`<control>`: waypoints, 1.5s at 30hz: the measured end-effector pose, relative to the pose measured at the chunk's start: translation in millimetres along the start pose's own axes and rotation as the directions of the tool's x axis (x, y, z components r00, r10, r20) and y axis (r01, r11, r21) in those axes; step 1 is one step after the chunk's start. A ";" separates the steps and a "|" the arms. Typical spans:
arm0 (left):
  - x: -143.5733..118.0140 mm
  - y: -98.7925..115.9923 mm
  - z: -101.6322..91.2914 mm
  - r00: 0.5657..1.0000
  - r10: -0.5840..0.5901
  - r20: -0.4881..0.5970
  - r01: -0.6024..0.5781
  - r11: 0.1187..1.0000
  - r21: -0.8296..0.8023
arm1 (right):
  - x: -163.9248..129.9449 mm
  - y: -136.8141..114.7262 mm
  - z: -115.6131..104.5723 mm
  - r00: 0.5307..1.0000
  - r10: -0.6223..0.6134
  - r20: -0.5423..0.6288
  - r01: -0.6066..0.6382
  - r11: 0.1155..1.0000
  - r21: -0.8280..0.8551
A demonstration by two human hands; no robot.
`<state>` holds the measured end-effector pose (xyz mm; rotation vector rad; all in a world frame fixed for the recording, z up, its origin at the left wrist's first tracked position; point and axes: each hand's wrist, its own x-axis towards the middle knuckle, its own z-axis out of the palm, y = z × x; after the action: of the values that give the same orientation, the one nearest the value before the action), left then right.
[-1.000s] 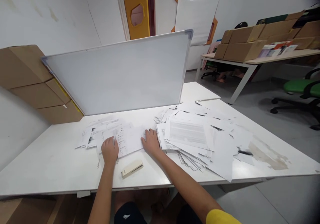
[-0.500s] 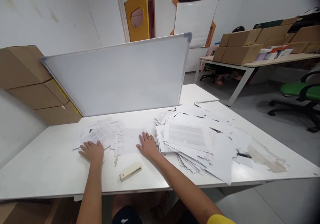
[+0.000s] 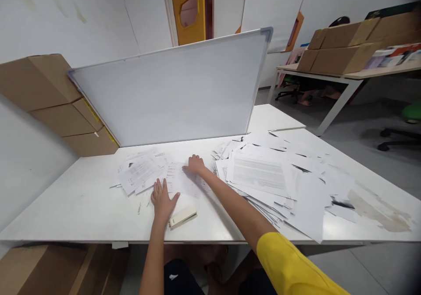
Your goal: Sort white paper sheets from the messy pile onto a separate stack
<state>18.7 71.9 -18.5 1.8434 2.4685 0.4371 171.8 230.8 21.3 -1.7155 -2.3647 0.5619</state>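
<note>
So, current state:
Left hand (image 3: pixel 162 200): flat on the table (image 3: pixel 82 203), fingers spread, palm down, gripping nothing; fingertips on the near edge of the loose sheets (image 3: pixel 184 181) at mid-table.
Right hand (image 3: pixel 195 165): arm stretched forward, hand open and pressed on the far edge of the same sheets; not clenched, nothing lifted.
Loose sheets: printed pages lying flat between the two hands, roughly centred along the table's near half.
Stapler (image 3: pixel 183 217): cream, lying flat by the table's near edge, just right of the left hand; looks to touch the thumb side, can't tell for sure.
Left stack (image 3: pixel 141 172): fanned printed pages, left of the loose sheets, overlapping them.
Right pile (image 3: pixel 272 179): big messy spread of paper covering the table's right half, some sheets overhanging the near edge.
Whiteboard (image 3: pixel 177 89): standing tilted along the table's far edge.
Cardboard boxes (image 3: pixel 55 102): stacked at the table's far left corner, against the wall.
Sleeve (image 3: pixel 292 268): yellow, on the right arm.
</note>
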 end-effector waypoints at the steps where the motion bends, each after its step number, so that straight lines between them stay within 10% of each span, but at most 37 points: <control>1: -0.2 1.2 -0.8 1.000 -0.001 -0.015 0.001 1.000 -0.001 | 1.6 -2.9 1.4 1.000 0.008 0.020 -0.008 1.000 0.000; 25: 13.8 7.3 -0.1 0.993 0.059 -0.098 -0.059 0.998 0.002 | 1.8 -2.7 -35.8 0.982 0.051 0.184 -0.082 0.983 0.166; 33: 13.4 10.0 -2.2 0.981 0.009 -0.195 -0.036 0.990 -0.139 | -22.2 -0.4 -66.7 0.984 -0.180 0.008 0.164 0.914 0.370; 36: 21.8 10.3 -12.0 0.976 -0.053 -0.212 -0.045 0.901 -0.432 | -41.8 1.0 -81.0 0.948 -0.250 -0.195 0.317 0.780 0.540; 39: 31.5 23.8 -34.3 0.965 0.043 -0.259 -0.219 0.676 -0.704 | -64.0 2.5 -75.7 0.899 -0.125 -0.420 0.430 0.437 0.790; 42: 35.0 53.1 -57.6 0.893 0.012 -0.449 -0.384 0.537 -0.751 | -79.8 6.9 -50.0 0.885 0.015 -0.465 0.455 0.172 0.873; 45: 31.5 82.3 -66.5 0.846 -0.040 -0.531 -0.463 0.437 -0.771 | -84.5 16.8 -20.8 0.895 0.060 -0.442 0.435 0.099 0.895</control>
<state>73.6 109.3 69.6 1.5984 1.4682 1.9716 221.4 159.9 40.8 -0.6676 -1.1617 1.2401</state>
